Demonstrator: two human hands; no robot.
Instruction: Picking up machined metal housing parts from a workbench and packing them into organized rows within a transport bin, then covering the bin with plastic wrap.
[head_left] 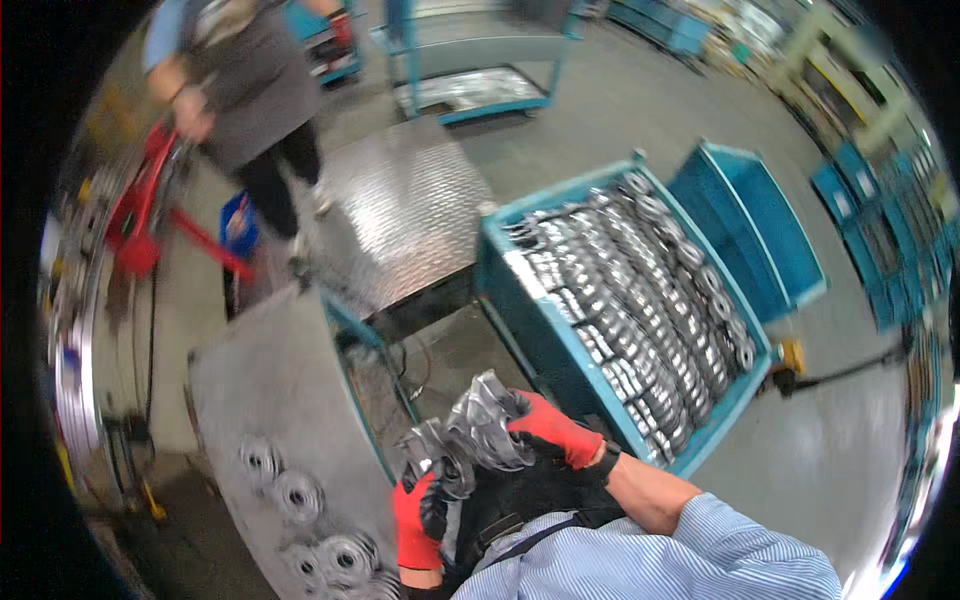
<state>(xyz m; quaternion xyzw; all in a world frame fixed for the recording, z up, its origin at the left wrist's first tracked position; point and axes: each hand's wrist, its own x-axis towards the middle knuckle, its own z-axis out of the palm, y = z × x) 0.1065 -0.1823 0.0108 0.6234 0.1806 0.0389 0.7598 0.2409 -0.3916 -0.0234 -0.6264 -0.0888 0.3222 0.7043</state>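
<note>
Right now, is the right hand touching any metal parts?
Touching: the head view shows the gloved right hand gripping metal parts, with no gap between.

Red gloves [553, 428] (partly black), blue-and-white striped sleeve [750, 545], silvery parts [487, 408]

Right-hand metal bundle [489, 421]: bare, shiny silver-grey, chunky, ridged sides, looks like several formed parts bunched together; exact count unclear. Sits tilted, upper end leaning away from the body, gripped from its right side by the right hand [557, 430].

Left-hand metal bundle [450, 463]: same finish, curved lobed edges, partly hidden by the left hand [420, 512], which grips its lower left. Sits lower and left of the other, also tilted.

Both held up in front of the waist, side by side; can't tell if touching. Slight blur.
</note>
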